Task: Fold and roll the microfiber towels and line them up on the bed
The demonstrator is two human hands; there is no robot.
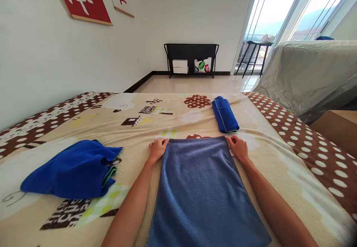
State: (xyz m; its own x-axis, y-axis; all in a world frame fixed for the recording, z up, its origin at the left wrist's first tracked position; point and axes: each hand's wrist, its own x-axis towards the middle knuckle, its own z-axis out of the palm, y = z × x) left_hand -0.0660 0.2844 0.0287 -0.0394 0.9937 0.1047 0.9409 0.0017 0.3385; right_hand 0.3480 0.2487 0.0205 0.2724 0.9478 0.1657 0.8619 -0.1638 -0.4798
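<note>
A grey-blue towel point(200, 191) lies spread out in front of me, its near end running out of the bottom of the view. My left hand point(158, 148) pinches its far left corner, and my right hand point(237, 147) pinches the far right corner, with a small white tag just below. The far edge is stretched straight between both hands. Beyond my right hand rests a bright blue cloth point(225, 114), folded into a compact bundle with green edging. To the left of my left arm, a second bright blue cloth point(72, 169) with green edging lies loosely crumpled.
Everything lies on a bed with a patterned cream blanket point(134, 135) and brown dotted borders. Past its far edge, a black rack point(191, 50) holds white boxes and a printed bag. A plastic-covered piece point(315, 72) and a cardboard box point(337, 128) stand at right. A stool point(255, 53) is by the window.
</note>
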